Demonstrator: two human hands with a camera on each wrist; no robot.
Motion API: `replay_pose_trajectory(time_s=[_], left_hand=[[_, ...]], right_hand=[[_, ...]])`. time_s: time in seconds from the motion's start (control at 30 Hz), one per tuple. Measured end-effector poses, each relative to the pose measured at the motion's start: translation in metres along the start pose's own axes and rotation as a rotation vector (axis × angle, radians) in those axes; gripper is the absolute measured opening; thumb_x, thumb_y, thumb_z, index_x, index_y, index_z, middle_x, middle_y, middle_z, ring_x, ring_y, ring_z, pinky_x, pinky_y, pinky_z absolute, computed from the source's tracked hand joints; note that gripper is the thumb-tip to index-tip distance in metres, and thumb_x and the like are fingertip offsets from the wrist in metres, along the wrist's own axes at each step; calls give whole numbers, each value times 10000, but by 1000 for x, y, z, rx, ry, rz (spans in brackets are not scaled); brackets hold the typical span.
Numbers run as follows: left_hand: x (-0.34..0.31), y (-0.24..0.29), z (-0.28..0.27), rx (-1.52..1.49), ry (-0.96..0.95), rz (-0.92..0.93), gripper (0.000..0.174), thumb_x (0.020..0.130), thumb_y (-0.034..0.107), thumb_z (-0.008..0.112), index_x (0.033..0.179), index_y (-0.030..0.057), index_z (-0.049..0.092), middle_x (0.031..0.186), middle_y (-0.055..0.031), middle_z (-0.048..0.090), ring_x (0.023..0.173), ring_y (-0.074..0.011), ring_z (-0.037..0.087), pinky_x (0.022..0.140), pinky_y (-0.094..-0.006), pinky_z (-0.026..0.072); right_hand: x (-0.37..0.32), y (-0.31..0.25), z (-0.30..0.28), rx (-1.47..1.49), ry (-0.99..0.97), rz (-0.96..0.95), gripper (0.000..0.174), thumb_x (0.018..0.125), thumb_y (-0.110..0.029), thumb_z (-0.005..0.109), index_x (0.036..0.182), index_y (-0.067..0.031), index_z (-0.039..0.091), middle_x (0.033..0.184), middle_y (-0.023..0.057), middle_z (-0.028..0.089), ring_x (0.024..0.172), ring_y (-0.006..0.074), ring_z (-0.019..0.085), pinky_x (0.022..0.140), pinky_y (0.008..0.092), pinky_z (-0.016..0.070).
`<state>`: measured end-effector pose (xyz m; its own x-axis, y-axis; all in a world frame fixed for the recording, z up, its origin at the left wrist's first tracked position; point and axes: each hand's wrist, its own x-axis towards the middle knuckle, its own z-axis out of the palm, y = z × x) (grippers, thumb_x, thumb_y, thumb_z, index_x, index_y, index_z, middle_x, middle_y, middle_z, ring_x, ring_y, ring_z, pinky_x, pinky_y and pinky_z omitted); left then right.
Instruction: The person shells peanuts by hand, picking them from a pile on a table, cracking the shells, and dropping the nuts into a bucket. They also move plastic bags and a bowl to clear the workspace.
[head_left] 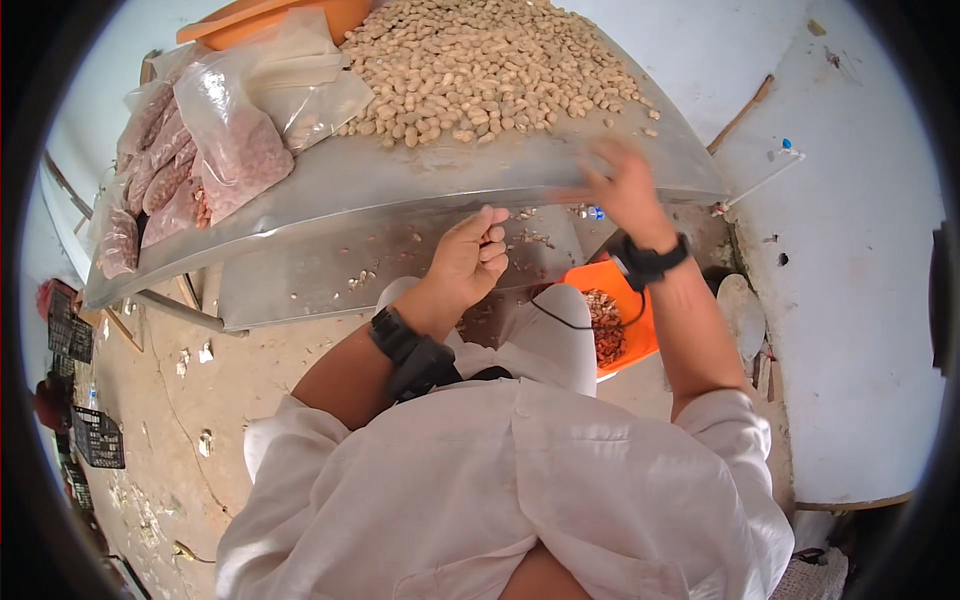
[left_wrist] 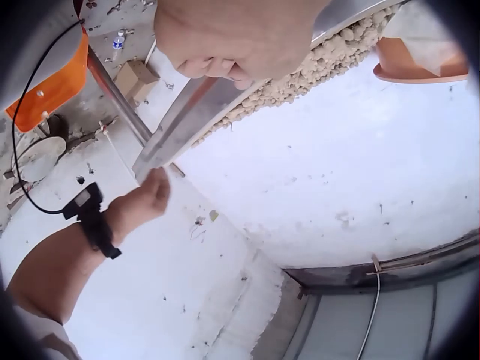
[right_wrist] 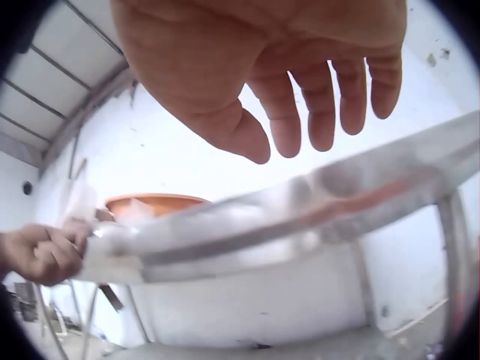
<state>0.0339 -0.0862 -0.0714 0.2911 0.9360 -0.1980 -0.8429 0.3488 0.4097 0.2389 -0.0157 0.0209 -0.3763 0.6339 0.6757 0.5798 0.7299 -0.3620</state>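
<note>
My left hand is held just in front of the metal table's near edge. Its fingers are curled in with the thumb along the top, and no object shows outside them; the inside of the grip is hidden. Blurred, my right hand is over the right part of that edge. In the right wrist view the fingers of this hand are spread and nearly straight, with nothing between them. A large heap of unshelled peanuts covers the back of the metal table.
Plastic bags of pinkish shelled peanuts lie at the table's left, below an orange basin. Between my legs and the right arm stands an orange container with reddish bits inside. A cable crosses it. Black crates stand far left.
</note>
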Motion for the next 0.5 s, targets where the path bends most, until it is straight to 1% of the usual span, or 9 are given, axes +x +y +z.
replay_pose_trajectory(time_s=[0.07,0.17,0.27,0.37,0.5], left_hand=[[-3,5,1,6,5,2,229,909,242,524,958,22,561,641,10,448,481,-69,342,442,-201,289],[-8,12,-1,7,7,7,229,913,245,516,951,24,564,639,10,446,481,-70,340,441,-202,289],[-10,16,-6,2,-20,13,229,916,245,510,948,26,565,639,10,446,481,-71,340,440,-203,289],[-10,18,-6,1,-23,19,228,917,246,507,947,27,566,639,9,447,480,-72,339,437,-203,288],[-9,15,-7,-4,-20,14,228,915,243,510,947,24,565,640,9,448,479,-71,338,435,-201,287]], right_hand=[[33,-9,28,-86,-56,-124,196,764,-111,582,944,-55,637,898,168,608,867,346,568,764,395,457],[67,-12,60,-231,-174,-161,215,762,-65,541,954,-64,638,914,169,614,887,340,577,776,392,464],[85,-5,82,-170,-260,-117,250,741,-21,512,949,-71,642,922,172,616,910,342,575,795,402,457],[94,-6,92,-332,-528,-4,243,723,-4,516,926,-56,639,917,185,612,918,352,570,795,414,454],[93,1,97,-320,-455,-47,180,719,-11,526,860,-35,636,935,194,600,895,356,573,786,417,459]])
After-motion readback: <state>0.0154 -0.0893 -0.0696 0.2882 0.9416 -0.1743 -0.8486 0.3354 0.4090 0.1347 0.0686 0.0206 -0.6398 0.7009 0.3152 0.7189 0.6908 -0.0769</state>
